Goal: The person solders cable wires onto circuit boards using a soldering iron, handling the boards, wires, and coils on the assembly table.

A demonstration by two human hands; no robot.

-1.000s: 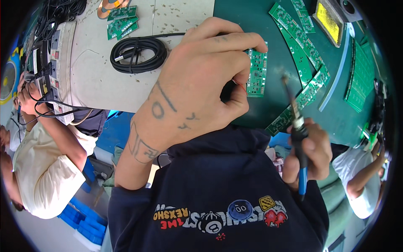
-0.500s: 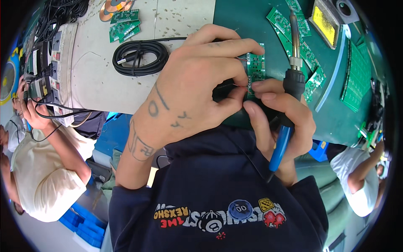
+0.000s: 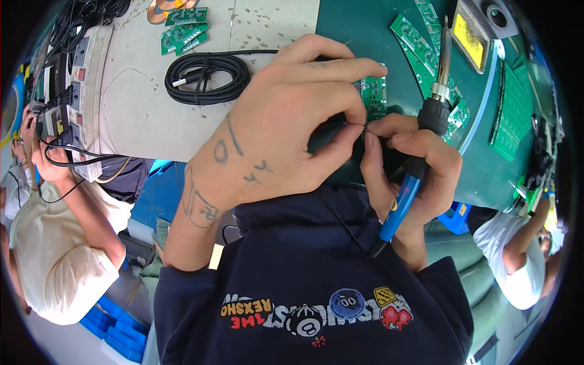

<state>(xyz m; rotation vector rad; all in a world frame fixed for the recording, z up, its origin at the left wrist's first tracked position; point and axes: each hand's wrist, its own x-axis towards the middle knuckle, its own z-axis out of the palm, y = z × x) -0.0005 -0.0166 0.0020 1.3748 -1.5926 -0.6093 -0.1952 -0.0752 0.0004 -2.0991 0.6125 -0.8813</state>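
Note:
My left hand (image 3: 286, 121) is closed in a pinch, thumb and index finger on a thin wire (image 3: 364, 127) just off the near end of a green circuit board (image 3: 374, 97). Its other fingers stretch over the board's left side and hide part of it. In my right hand (image 3: 426, 158) lies a soldering iron (image 3: 404, 204) with a blue handle, its metal tip pointing away from me. The right thumb and index finger also come together at the wire, touching or nearly touching it. A black coiled cable (image 3: 210, 79) runs from the left toward and behind my left hand.
Green boards lie in a loose pile (image 3: 417, 45) at the right and a small stack (image 3: 184, 30) at the far left. A soldering stand with a yellow sponge (image 3: 469, 42) is at the far right. Power sockets (image 3: 79, 91) line the left edge. People sit on both sides.
My right thumb and index finger have drawn together near the left fingertips. The pinched wire is now off the board's near end, and the soldering iron has shifted slightly.

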